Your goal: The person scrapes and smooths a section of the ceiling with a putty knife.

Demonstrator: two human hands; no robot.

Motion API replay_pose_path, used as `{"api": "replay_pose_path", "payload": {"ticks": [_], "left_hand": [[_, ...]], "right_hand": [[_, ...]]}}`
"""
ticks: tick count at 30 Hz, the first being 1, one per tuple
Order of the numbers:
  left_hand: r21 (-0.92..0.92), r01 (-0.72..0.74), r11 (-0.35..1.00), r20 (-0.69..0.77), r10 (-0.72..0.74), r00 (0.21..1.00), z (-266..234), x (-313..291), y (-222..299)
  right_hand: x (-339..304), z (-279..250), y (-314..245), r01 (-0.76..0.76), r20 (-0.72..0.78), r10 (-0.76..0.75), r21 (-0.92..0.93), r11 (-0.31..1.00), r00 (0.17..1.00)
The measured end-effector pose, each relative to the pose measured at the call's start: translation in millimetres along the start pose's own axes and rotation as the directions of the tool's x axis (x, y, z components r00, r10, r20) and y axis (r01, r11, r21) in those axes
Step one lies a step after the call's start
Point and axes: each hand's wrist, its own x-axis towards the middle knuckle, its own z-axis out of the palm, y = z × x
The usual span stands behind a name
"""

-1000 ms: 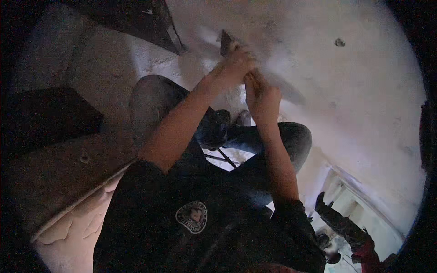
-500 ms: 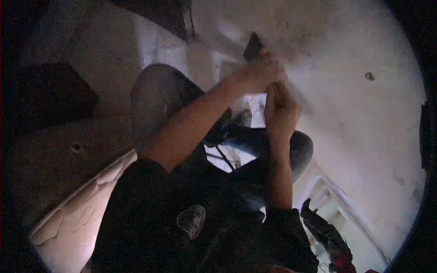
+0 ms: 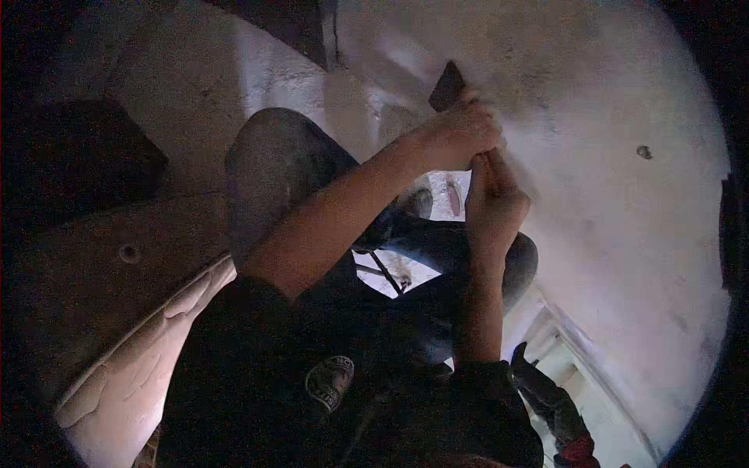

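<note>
My left hand (image 3: 466, 129) is closed round a dark flat-bladed tool (image 3: 447, 87), whose wedge-shaped blade sticks out beyond my fingers close to the pale surface. The tool's handle is hidden by my hand. Just below, my right hand (image 3: 499, 193) is closed, its fingertips touching the left fist. What it grips, possibly the lower end of the same tool, does not show. Both forearms reach up over my bent knees (image 3: 285, 160), in dark trousers.
A pale, stained surface (image 3: 608, 226) with a small round mark (image 3: 644, 152) spreads across the right. On the left lies a brown board (image 3: 70, 273) with a round hole (image 3: 129, 253). At lower right is a dark glove (image 3: 550, 394) with a red cuff, beside a pale frame (image 3: 601, 374).
Both hands and the blade have shifted slightly to the right. The hands stay together, and the grip looks the same.
</note>
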Motion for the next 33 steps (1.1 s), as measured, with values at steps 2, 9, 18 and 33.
{"api": "replay_pose_path", "payload": {"ticks": [2, 9, 18, 33], "left_hand": [[0.179, 0.067, 0.982, 0.184, -0.1, 0.978, -1.4, 1.5, 3.4], [0.095, -0.029, 0.995, 0.016, 0.027, 0.999, 12.3, -10.5, 9.4], [0.166, -0.056, 0.985, 0.033, 0.051, 0.998, 7.4, -6.4, 11.3], [0.046, -0.024, 0.999, 0.225, 0.013, 0.974, -4.7, -5.2, 15.1]], "right_hand": [[-2.4, -0.9, -0.7, -0.025, 0.09, 0.036, -0.126, 0.992, 0.995], [-12.2, -1.2, 0.9, 0.084, -0.042, -0.083, 0.02, 0.996, 0.996], [-9.0, -2.6, -4.2, 0.003, -0.081, 0.004, 0.076, 0.997, 0.997], [-16.7, -5.8, -7.3, 0.027, -0.021, -0.026, 0.028, 0.999, 0.999]]}}
